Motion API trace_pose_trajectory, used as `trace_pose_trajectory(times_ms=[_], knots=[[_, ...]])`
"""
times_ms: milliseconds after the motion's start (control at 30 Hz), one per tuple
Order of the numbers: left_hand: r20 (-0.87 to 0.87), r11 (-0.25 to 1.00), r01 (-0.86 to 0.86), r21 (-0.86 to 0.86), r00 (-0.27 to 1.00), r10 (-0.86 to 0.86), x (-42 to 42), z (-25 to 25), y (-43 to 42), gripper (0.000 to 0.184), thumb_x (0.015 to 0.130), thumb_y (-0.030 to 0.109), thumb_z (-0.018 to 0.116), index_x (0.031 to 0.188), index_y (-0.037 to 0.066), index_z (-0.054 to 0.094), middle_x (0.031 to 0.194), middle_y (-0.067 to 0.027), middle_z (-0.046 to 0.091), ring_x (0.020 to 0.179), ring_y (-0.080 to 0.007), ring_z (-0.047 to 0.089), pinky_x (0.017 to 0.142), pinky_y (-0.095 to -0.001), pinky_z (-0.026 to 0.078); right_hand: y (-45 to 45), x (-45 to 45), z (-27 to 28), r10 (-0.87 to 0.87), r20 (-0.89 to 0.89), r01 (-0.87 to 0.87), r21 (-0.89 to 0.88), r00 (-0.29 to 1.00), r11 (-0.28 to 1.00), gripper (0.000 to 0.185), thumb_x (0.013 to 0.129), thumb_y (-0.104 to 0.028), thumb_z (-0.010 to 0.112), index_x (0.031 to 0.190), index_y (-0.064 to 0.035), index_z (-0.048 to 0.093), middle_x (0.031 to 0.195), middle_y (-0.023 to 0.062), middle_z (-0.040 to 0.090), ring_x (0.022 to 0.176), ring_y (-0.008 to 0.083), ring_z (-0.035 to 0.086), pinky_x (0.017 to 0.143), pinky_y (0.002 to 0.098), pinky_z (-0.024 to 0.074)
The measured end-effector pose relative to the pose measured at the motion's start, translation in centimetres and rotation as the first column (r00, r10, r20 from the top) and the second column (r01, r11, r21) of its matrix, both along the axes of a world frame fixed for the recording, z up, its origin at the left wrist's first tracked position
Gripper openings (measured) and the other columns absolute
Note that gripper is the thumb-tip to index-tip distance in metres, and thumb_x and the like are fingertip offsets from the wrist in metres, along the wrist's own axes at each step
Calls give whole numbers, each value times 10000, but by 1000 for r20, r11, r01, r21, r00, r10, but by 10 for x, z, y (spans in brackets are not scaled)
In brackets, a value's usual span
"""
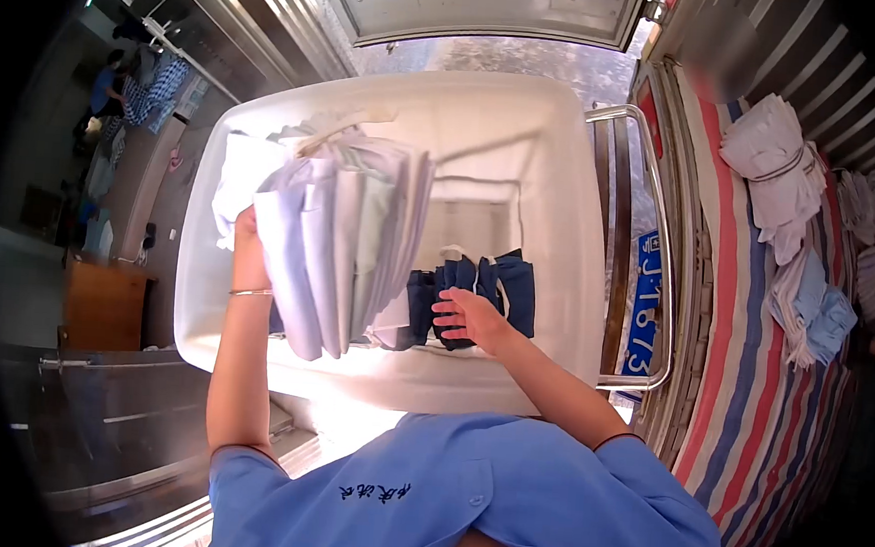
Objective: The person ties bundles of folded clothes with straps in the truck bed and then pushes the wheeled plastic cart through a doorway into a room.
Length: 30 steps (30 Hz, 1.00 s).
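Several fingers of the right hand (475, 321) are spread apart beside navy cloths (515, 290); whether they touch, I cannot tell. The left hand (247, 224) is clamped on pale cloths (303, 255), its fingertips hidden. These hang over the left half of the white bin (567, 211); the navy ones lie inside. Outside, rightward, are a rail (670, 288) and a striped sheet (726, 391) with a tied white bundle (777, 164).
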<state>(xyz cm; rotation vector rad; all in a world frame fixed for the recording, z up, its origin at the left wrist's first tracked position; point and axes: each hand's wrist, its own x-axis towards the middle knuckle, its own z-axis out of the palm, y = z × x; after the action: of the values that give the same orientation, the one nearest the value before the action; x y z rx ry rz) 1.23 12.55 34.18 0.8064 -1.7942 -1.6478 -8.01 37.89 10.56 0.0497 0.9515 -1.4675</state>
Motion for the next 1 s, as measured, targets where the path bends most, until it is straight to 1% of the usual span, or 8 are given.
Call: trace_pose_trajectory(times_ms=[133,200,267,333,367,467,700,1000], knots=[[214,767,433,-474,901,-377,-46,29,98,154,742,53,629,624,24,534,541,22,480,497,-73,401,480,-238,336,2,-4,136,-212,454,470,-586,865,661,630,924,-496,450,1397,-110,293,1323,83,447,1192,227,475,998,434,400],[210,486,459,-744,851,-481,-78,19,162,134,679,62,640,612,32,528,543,-75,488,478,-202,466,480,-304,375,42,-23,105,-561,-429,219,-622,708,752,556,977,-395,382,1428,-114,220,1400,78,363,1245,198,409,1048,382,358],[195,387,490,-782,780,-595,-101,17,216,123,664,65,642,612,34,535,555,-99,495,501,-247,482,489,-333,388,92,-37,118,-597,-341,296,-628,727,719,534,990,-324,383,1441,-113,189,1417,75,332,1273,195,365,1078,334,318],[190,300,493,-817,720,-667,-122,13,257,113,649,68,643,612,36,541,567,-122,502,524,-293,498,498,-362,400,128,-53,85,-684,-587,355,-587,433,728,518,993,-321,373,1434,-109,205,1397,83,350,1252,202,390,1073,342,328],[186,282,532,-798,664,-725,-132,8,275,110,652,63,644,614,37,544,566,-116,499,533,-286,502,500,-368,399,152,-52,74,-728,-50,539,-639,683,549,508,991,-348,363,1421,-105,244,1379,96,369,1240,206,406,1065,349,340],[145,249,604,-757,526,-838,-159,-6,326,97,649,42,642,626,39,548,563,-98,487,551,-275,500,500,-366,393,219,-62,44,-801,186,725,-574,569,381,503,989,-366,358,1409,-103,272,1365,101,387,1222,207,428,1049,348,361],[-34,224,649,-727,292,-956,-196,-6,437,75,647,1,615,673,41,557,624,-84,519,584,-258,506,576,-333,389,353,-108,35,-885,255,782,-599,390,172,450,969,-351,404,1330,-82,402,1221,110,515,1096,222,524,945,352,440],[150,54,490,-870,368,-918,-254,-7,541,231,674,82,644,875,7,559,738,-139,546,735,-332,533,653,-408,420,467,-190,50,-959,167,770,-634,230,74,397,951,-312,449,1258,-64,492,1110,112,582,982,223,591,847,353,499]])
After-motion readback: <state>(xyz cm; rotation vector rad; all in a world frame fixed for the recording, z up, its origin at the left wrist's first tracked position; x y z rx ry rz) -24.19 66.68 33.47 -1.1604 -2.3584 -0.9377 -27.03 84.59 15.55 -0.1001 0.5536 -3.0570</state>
